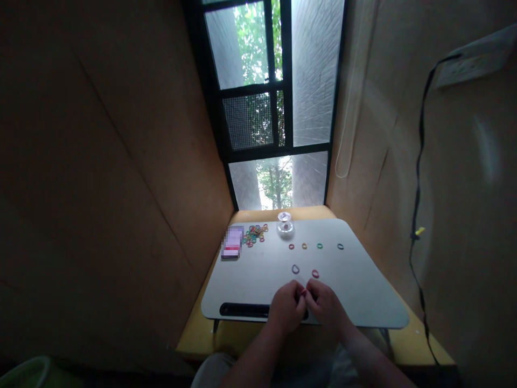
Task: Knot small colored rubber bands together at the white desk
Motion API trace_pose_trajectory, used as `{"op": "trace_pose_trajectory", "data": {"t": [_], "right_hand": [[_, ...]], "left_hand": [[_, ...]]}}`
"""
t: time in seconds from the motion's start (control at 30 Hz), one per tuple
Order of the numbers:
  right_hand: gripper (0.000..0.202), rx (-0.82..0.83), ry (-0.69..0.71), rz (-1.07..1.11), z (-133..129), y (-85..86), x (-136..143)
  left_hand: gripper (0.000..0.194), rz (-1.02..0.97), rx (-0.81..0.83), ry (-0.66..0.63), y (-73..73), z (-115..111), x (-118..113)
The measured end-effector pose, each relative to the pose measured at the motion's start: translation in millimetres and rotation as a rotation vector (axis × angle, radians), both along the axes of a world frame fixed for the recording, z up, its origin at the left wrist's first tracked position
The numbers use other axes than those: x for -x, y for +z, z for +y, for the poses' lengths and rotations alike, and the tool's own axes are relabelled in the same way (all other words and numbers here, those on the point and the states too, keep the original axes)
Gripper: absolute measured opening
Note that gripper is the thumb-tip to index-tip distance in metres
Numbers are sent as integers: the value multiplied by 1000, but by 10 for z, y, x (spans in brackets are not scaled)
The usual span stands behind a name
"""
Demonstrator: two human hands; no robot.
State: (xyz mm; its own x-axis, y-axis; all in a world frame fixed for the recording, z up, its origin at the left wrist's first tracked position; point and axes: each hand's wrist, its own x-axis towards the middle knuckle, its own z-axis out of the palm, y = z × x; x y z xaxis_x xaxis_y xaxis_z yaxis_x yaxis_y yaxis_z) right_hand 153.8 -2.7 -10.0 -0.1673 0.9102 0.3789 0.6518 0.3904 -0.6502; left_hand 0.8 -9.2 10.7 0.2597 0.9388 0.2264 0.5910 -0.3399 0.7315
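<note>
My left hand [288, 305] and my right hand [325, 303] meet at the front of the white lap table, both closed with fingertips pinched together. Between the fingertips shows a bit of a small red elastic band [304, 291]; the rest is hidden by the fingers. Just beyond them lie a purple band [295, 269], bent out of round, and a red-pink band [315, 274]. Farther back a row of single bands runs rightward: a red one [291, 246], an orange one [304, 246], a green one [319, 246] and a dark one [340, 246].
A heap of multicoloured bands [255, 234] sits at the back left beside a phone-like slab with a blurred face [232, 242]. A clear round container [285, 227] stands at the back. A black slot [244, 309] runs along the table's front. A black cable [417, 183] hangs at right.
</note>
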Motion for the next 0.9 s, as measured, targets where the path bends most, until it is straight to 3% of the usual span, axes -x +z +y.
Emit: {"op": "trace_pose_trajectory", "data": {"t": [0.9], "right_hand": [[16, 46, -4, 20, 51, 28, -5]], "left_hand": [[7, -14, 20, -13, -1, 51, 1]]}}
